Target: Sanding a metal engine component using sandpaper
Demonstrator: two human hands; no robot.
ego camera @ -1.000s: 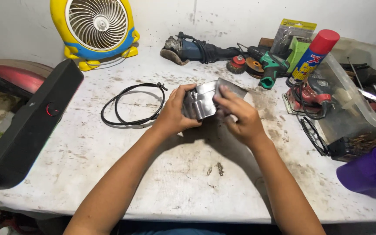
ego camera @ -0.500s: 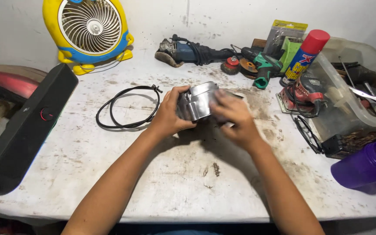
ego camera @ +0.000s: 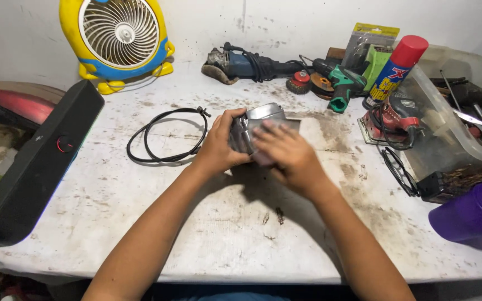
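The left hand (ego camera: 220,146) grips the left side of a grey metal part (ego camera: 262,120), fingers curled around its edge and thumb on top. The right hand (ego camera: 287,155) lies flat across the front face of the same part, fingers (ego camera: 268,134) spread and pressed against it. Both hands are therefore closed on the part, which is held just above the white worktable (ego camera: 140,223), near the table's middle. The lower portion of the part is hidden behind the right hand, so its full shape cannot be determined.

Positions below are given relative to the metal part.

- Just to the left: a coiled black cable (ego camera: 165,136), lying flat on the table.
- Farther left, at the table edge: a long black speaker bar (ego camera: 34,167), set at an angle.
- Behind and to the left, against the wall: a yellow and blue fan (ego camera: 119,36), upright.
- Directly behind: a blue angle grinder (ego camera: 241,62) with its cord wound around the body.
- Behind and to the right: a green power tool (ego camera: 342,86), then a spray can with a red cap (ego camera: 394,69), tilted.
- To the right: a red sander (ego camera: 394,120), beside a clear plastic bin (ego camera: 453,120) holding assorted tools.
- To the right and nearer the person: a purple cup (ego camera: 472,212), lying near the table edge.

The table surface is stained and scuffed, most heavily to the right of the part.
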